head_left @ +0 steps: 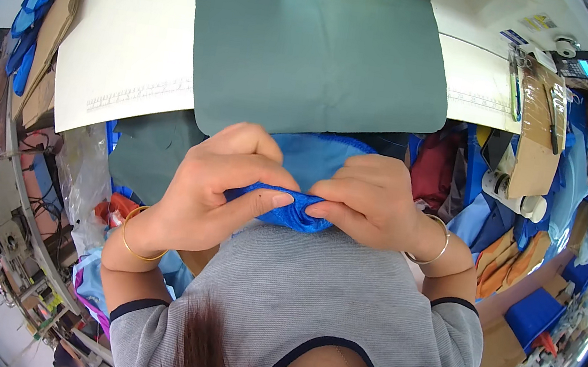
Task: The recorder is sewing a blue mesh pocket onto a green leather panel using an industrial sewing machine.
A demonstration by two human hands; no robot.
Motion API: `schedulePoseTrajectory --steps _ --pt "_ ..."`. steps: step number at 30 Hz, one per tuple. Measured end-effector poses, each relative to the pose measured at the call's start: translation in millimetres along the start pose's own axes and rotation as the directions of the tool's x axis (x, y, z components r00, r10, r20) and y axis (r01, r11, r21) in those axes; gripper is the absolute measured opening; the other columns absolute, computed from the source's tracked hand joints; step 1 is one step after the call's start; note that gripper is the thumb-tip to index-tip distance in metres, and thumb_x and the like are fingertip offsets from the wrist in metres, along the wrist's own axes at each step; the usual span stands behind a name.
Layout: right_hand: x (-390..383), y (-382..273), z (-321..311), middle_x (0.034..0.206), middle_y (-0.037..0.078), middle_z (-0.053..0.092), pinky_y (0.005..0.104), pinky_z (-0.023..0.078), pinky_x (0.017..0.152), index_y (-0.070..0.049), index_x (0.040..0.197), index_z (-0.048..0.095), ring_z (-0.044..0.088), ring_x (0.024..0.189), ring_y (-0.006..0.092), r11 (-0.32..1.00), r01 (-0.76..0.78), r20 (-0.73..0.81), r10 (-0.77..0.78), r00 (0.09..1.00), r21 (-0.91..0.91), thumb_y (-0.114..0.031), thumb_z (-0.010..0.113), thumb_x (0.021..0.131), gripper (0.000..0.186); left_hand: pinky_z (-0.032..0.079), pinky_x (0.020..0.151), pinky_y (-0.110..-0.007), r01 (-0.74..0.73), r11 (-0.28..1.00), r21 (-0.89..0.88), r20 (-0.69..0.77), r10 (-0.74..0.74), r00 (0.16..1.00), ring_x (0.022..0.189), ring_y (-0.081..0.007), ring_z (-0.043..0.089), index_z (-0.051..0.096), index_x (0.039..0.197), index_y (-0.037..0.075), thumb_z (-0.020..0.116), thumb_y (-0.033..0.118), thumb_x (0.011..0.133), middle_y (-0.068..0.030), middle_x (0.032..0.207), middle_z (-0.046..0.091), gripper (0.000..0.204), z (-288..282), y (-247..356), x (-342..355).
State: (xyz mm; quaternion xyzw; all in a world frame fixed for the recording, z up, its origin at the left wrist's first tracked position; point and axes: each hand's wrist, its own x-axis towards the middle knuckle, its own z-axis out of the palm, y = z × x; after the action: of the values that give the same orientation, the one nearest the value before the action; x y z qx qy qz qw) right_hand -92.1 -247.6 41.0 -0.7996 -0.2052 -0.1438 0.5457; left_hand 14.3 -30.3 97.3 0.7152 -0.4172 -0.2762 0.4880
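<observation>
Close to my chest, both hands pinch the edge of a bright blue piece of fabric (pixel 298 217). My left hand (pixel 224 178) grips it with thumb and bent fingers. Right beside it, my right hand (pixel 366 197) pinches the same edge, and the two thumbs almost meet. Between them the cloth is folded over. A smoother blue part of cloth (pixel 316 158) spreads behind the hands, toward the table. Part of the fabric is hidden under my fingers.
A dark green sheet (pixel 318 53) drapes over the front edge of the white sewing table (pixel 135 36). To the right lie scissors (pixel 516 86), a cardboard piece (pixel 539 127) and a lit control panel (pixel 584 67). Heaped cloth (pixel 437 165) sits below the table edge.
</observation>
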Motion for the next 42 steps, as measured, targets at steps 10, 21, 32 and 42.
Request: schedulePoseTrajectory --steps 10,21,32,42 --pt "-4.5 1.5 -1.6 0.069 0.005 0.063 0.0334 0.038 0.051 -0.004 0.093 0.07 0.054 0.054 0.0212 0.999 0.035 -0.069 -0.037 0.997 -0.026 -0.018 0.08 0.084 0.02 0.044 0.067 -0.034 -0.288 0.87 0.4 -0.123 0.363 0.924 0.076 -0.0217 0.057 0.073 0.101 0.0 0.074 0.003 0.083 -0.0082 0.094 0.067 0.018 2.5 -11.6 -9.3" --pt "3.9 5.1 19.8 0.071 0.006 0.063 0.0332 0.04 0.05 -0.004 0.099 0.069 0.054 0.055 0.022 0.996 0.089 -0.147 -0.085 0.985 0.017 -0.018 0.079 0.086 0.022 0.031 0.079 -0.034 -0.059 0.912 0.406 -0.237 0.168 0.957 0.078 -0.0203 0.044 0.077 0.104 0.009 0.084 0.02 0.075 -0.0017 0.081 0.058 0.032 12.2 3.3 -20.4" --pt "7.6 3.7 19.0 0.095 0.011 0.072 0.0315 0.054 0.066 -0.004 0.111 0.069 0.069 0.079 0.026 0.988 0.034 -0.17 -0.008 0.985 0.15 -0.032 0.094 0.069 0.056 0.045 0.098 -0.044 -0.07 0.996 -0.053 -0.521 0.032 0.853 0.107 -0.0286 0.058 0.066 0.101 0.001 0.068 0.008 0.092 -0.0113 0.1 0.071 0.012 25.5 8.0 -28.4" --pt "24.3 1.0 5.9 0.091 0.009 0.075 0.0301 0.053 0.062 -0.005 0.105 0.072 0.07 0.07 0.0227 0.969 0.026 -0.088 -0.004 0.996 0.247 -0.025 0.089 0.077 0.039 0.051 0.087 -0.039 -0.041 0.985 -0.166 -0.514 -0.051 0.856 0.091 -0.0245 0.065 0.061 0.097 -0.001 0.064 0.006 0.094 -0.0198 0.099 0.072 0.008 15.3 36.8 -25.1"
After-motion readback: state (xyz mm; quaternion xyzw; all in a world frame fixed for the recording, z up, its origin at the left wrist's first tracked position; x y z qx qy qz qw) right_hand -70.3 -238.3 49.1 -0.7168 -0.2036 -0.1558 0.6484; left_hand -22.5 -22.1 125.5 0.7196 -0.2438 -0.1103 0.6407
